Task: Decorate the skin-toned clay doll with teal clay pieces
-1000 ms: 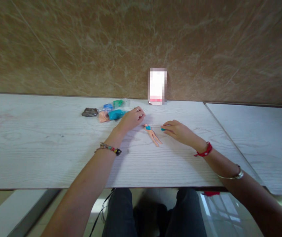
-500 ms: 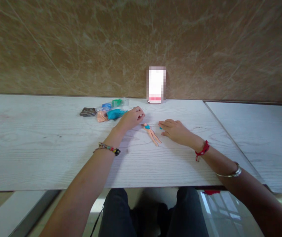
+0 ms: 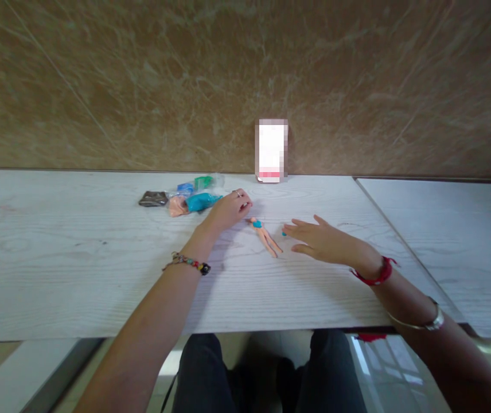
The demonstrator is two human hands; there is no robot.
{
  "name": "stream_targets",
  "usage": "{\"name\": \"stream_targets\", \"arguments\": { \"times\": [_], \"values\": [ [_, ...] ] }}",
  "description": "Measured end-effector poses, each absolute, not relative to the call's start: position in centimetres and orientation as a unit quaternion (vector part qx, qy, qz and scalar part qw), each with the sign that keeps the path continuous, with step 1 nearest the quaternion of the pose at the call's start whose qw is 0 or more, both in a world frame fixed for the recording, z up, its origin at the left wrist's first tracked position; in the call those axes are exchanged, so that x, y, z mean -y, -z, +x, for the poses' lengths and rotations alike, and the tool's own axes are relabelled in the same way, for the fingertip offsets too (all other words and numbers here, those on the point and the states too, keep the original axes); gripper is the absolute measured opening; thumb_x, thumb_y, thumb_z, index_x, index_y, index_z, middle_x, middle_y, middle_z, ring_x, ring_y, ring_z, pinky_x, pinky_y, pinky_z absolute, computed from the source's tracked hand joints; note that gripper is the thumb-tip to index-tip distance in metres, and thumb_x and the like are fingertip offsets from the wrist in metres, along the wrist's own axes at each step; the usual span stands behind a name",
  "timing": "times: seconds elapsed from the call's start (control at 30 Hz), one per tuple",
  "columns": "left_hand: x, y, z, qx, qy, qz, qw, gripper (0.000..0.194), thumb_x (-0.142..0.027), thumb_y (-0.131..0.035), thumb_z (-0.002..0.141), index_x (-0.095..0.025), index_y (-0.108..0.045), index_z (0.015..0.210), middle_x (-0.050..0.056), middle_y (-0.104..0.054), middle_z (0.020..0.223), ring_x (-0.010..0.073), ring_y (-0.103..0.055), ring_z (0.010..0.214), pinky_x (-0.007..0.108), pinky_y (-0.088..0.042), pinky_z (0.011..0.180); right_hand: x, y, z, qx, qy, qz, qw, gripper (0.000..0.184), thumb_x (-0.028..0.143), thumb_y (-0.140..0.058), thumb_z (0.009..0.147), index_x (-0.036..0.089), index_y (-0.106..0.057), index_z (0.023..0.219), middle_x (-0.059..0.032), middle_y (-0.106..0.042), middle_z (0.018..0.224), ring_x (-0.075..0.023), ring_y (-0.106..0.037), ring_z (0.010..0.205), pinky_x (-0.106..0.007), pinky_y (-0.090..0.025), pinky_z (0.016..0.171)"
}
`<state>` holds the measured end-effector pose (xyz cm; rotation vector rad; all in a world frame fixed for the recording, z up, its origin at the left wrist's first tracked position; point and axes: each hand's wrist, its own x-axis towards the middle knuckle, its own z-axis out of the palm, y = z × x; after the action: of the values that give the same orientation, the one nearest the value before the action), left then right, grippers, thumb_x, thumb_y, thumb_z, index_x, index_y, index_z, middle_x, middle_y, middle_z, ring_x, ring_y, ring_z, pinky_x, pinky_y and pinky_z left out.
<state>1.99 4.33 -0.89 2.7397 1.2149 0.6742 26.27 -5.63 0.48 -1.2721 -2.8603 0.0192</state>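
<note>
A small doll-like clay figure (image 3: 267, 240) lies on the white tabletop between my hands, skin-coloured with a blue patch on its chest. Just beyond its head rests my left hand (image 3: 229, 210), fingers curled in; whatever they hold, if anything, is hidden. My right hand (image 3: 320, 238) is to the right of the figure, palm down with its fingers spread. A little piece of blue clay (image 3: 284, 233) shows at its fingertips, apart from the figure. Beside my left hand is a bag of turquoise clay (image 3: 202, 201).
Other clay packets lie at the left: brown (image 3: 153, 199), peach (image 3: 178, 206), blue (image 3: 185, 187) and green (image 3: 203, 182). A phone with a blurred screen (image 3: 271, 150) leans against the brown marbled wall (image 3: 142, 86). A seam crosses the white table (image 3: 56, 275) at the right.
My right hand has moved a little right and towards me, its fingers spreading wider. My left hand and the figure stay nearly in place; the view has shifted slightly.
</note>
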Motion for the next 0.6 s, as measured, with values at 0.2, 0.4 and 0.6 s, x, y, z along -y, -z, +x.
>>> {"name": "stream_targets", "arguments": {
  "times": [0.2,0.4,0.6],
  "values": [
    [-4.3,0.8,2.0,-0.397,-0.207,0.894,0.015,0.021,-0.017,-0.041,0.085,-0.012,-0.062,0.082,0.008,-0.059,0.091,0.0172,-0.056,0.083,0.029,-0.046,0.077,4.9,0.1,25.7,0.915,0.024,-0.404,0.012,0.041,0.027,-0.034,0.094,0.018,-0.042,0.134,-0.0081,-0.043,0.14,-0.0241,-0.039,0.129,-0.048,-0.043,0.094],
    [-4.0,0.7,2.3,-0.396,-0.195,0.897,0.0,0.022,-0.018,-0.041,0.086,-0.012,-0.062,0.085,0.008,-0.059,0.093,0.0177,-0.057,0.086,0.03,-0.047,0.077,4.9,-0.5,26.0,0.911,-0.039,-0.405,0.067,0.038,0.019,-0.049,0.087,0.017,-0.053,0.124,-0.008,-0.06,0.123,-0.0205,-0.055,0.114,-0.035,-0.045,0.093],
    [-2.7,-0.1,3.9,-0.363,-0.236,0.901,0.033,0.019,-0.022,-0.05,0.084,-0.011,-0.065,0.089,0.009,-0.058,0.096,0.0182,-0.056,0.091,0.031,-0.046,0.085,3.5,0.1,24.9,0.862,-0.067,-0.473,0.167,0.016,0.012,-0.057,0.08,0.011,-0.068,0.092,-0.0127,-0.068,0.097,-0.0205,-0.062,0.093,-0.032,-0.048,0.084]
  ]
}}
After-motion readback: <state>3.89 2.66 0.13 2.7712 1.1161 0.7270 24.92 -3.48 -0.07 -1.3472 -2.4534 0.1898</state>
